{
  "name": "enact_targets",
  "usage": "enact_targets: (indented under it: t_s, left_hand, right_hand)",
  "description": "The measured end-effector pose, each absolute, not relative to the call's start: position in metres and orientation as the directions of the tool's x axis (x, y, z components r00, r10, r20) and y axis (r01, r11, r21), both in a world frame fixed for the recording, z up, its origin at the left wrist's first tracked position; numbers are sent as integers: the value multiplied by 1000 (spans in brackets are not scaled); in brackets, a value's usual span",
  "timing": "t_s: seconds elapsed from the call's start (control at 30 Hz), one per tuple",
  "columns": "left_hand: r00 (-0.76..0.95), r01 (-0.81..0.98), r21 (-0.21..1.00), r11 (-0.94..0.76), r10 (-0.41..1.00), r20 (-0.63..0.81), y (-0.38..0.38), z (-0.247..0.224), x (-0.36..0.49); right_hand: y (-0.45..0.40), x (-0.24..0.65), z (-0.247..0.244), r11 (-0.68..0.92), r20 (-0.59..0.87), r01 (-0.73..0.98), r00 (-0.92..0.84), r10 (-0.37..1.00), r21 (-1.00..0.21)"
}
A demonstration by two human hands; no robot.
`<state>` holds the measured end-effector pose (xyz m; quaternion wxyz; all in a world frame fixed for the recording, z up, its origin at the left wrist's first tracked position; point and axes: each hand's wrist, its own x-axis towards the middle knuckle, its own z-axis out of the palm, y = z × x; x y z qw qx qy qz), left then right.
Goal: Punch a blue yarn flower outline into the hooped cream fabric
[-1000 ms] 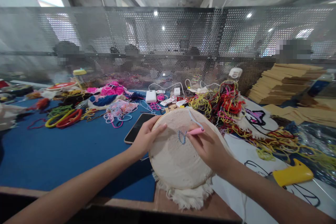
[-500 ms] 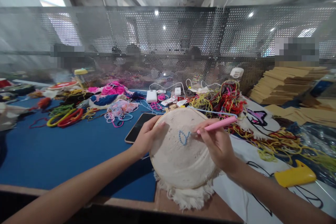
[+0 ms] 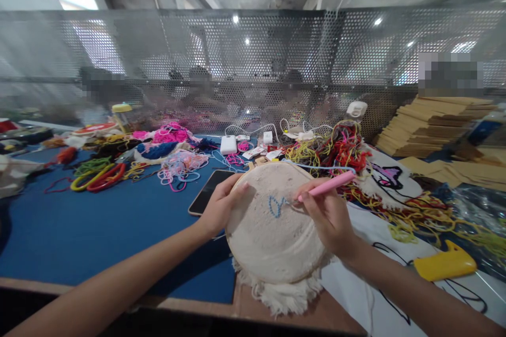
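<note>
A round hoop with cream cloth [image 3: 276, 247] is tilted toward me, its frayed edge hanging below. My left hand [image 3: 222, 205] grips the hoop's left rim, thumb on the cloth. Pinched in my right hand [image 3: 326, 216] is a pink punch needle pen [image 3: 328, 185], its tip end pointing left at the cloth. Light blue yarn [image 3: 316, 167] runs from the pen's back end behind the hoop's top. Blue stitches [image 3: 276, 206] form a small curved, heart-like outline left of the pen tip.
Behind the hoop's left side lies a phone [image 3: 209, 192]. Yarn piles [image 3: 177, 163] and a red-yellow tangle [image 3: 348, 152] lie farther back. At right are a yellow tool [image 3: 445, 263], brown envelopes [image 3: 427, 121] and white paper [image 3: 351, 279]. People sit beyond the perforated screen [image 3: 245, 73].
My right hand and the pink pen have shifted very slightly, with the pen tip a little farther right of the stitches. My left hand keeps its place on the rim.
</note>
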<state>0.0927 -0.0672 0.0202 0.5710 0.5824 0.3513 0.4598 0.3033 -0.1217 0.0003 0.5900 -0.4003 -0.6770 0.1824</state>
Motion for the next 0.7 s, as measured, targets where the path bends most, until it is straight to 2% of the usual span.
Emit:
enact_targets:
  t_s: [0.2, 0.37, 0.57, 0.7]
  left_hand:
    - [341, -116, 989, -95, 931, 129, -69, 21, 93]
    - [346, -131, 984, -118, 925, 157, -69, 23, 94]
    - [338, -143, 982, -124, 926, 166, -70, 23, 93]
    - [323, -131, 988, -77, 939, 117, -70, 21, 94]
  right_hand:
    - [-121, 305, 1, 639, 694, 492, -93, 714, -591]
    - [-122, 304, 5, 676, 732, 563, -173, 659, -476]
    - [-118, 301, 4, 679, 746, 612, -209, 633, -405]
    - [-117, 297, 2, 622, 694, 654, -201, 692, -431]
